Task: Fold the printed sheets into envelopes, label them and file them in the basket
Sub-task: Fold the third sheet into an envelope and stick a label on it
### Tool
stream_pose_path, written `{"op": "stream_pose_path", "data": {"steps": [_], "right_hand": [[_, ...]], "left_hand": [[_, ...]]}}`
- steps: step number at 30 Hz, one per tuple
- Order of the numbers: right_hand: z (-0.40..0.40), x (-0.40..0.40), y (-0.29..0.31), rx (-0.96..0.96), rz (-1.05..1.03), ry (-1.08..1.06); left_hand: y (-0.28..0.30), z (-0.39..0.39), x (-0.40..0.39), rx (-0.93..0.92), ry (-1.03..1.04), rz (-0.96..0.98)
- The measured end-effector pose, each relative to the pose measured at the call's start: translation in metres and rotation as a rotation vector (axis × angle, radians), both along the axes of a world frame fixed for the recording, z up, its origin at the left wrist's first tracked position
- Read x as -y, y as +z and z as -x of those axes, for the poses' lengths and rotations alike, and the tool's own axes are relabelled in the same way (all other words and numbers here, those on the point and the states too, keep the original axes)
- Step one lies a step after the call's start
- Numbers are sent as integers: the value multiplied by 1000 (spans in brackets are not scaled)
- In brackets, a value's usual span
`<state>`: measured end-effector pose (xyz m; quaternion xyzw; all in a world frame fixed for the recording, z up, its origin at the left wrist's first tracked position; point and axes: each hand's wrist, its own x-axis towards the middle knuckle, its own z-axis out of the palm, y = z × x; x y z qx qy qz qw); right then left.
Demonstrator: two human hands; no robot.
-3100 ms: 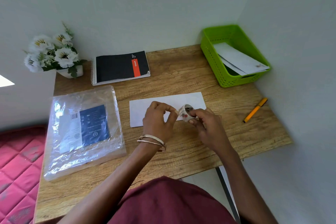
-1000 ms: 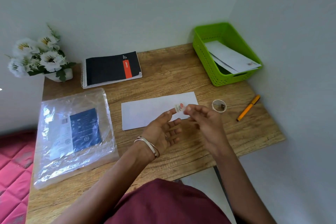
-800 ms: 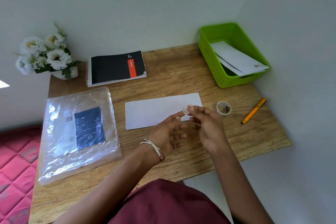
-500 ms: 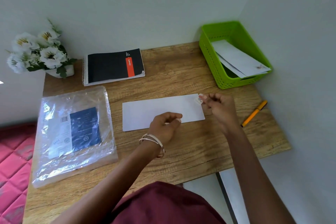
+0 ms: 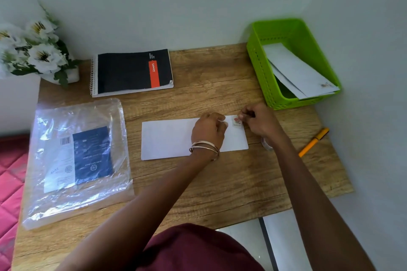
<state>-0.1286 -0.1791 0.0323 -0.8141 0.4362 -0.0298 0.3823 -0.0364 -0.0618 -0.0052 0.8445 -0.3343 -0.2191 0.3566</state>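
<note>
A white envelope point(image 5: 169, 138) lies flat in the middle of the wooden desk point(image 5: 220, 182). A small sticker label point(image 5: 236, 122) sits at its top right corner. My right hand point(image 5: 257, 121) pinches the sticker's upper edge against the envelope. My left hand point(image 5: 209, 127) rests on the envelope just left of the sticker, fingers curled with their tips on the paper. The sticker roll point(image 5: 267, 144) lies on the desk, mostly hidden behind my right wrist. At the back right stands the green basket point(image 5: 259, 68), which holds two white envelopes point(image 5: 295, 72).
An orange pen point(image 5: 313, 142) lies near the desk's right edge. A clear plastic bag with a blue pack point(image 5: 77, 156) covers the left side. A black spiral notebook point(image 5: 132, 71) and white flowers in a pot point(image 5: 33, 48) stand at the back left.
My hands peeled a sticker off the roll and set the roll down on the desk. My right hand carried the sticker to the envelope's top right corner; my left hand came down onto the envelope.
</note>
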Motion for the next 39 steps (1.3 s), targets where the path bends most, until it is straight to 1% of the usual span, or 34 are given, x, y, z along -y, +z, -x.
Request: {"op": "stream_pose_path", "data": {"steps": [4, 10, 18, 27, 34, 39], "right_hand": [[-2, 4, -3, -41, 36, 74], [-5, 7, -10, -61, 84, 100], [-5, 8, -25, -90, 200, 102], [-3, 4, -29, -64, 282, 124], [-3, 2, -31, -42, 263, 71], [-4, 7, -26, 1, 124, -52]], "left_hand": [[-4, 6, 6, 20, 46, -21], [-10, 11, 9, 100, 94, -34], [-9, 17, 15, 117, 134, -112], [-8, 20, 15, 110, 126, -120], [-6, 20, 15, 119, 119, -116], [-7, 22, 13, 151, 107, -106]]}}
